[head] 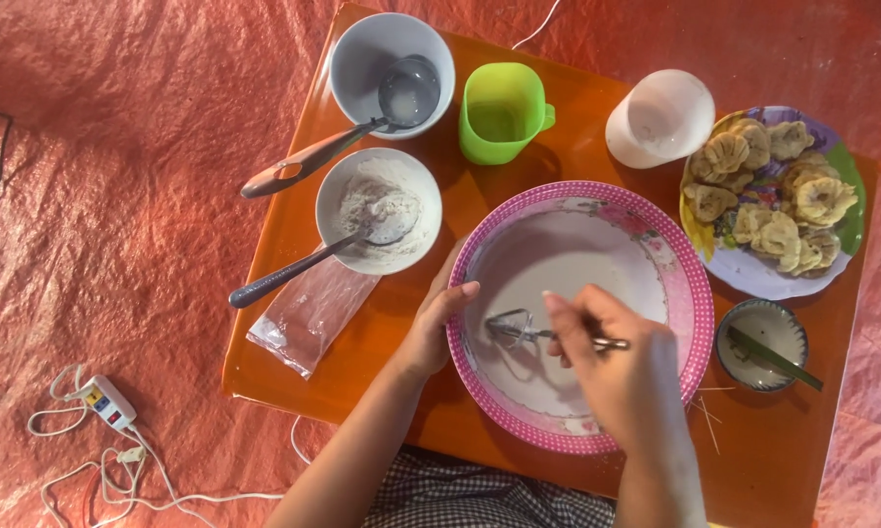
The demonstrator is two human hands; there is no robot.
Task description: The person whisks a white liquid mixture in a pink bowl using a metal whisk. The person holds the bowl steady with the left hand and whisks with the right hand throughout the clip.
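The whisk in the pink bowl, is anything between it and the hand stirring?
No. The right hand already grips the whisk by its handle, with nothing between them. Its wire head sits in the white batter inside the pink bowl, and the left hand holds the bowl's rim.

A: so what's the setup here?

B: low orange table (294, 235), glossy top, sitting right on a reddish-orange crinkled mat (118, 127) that covers the whole floor.

A: anything else down there?

B: yeah, off the table's near left corner there's a white power strip (106, 402) with its cord (137, 484) looped loosely. Soft, even daylight, hardly any shadows.
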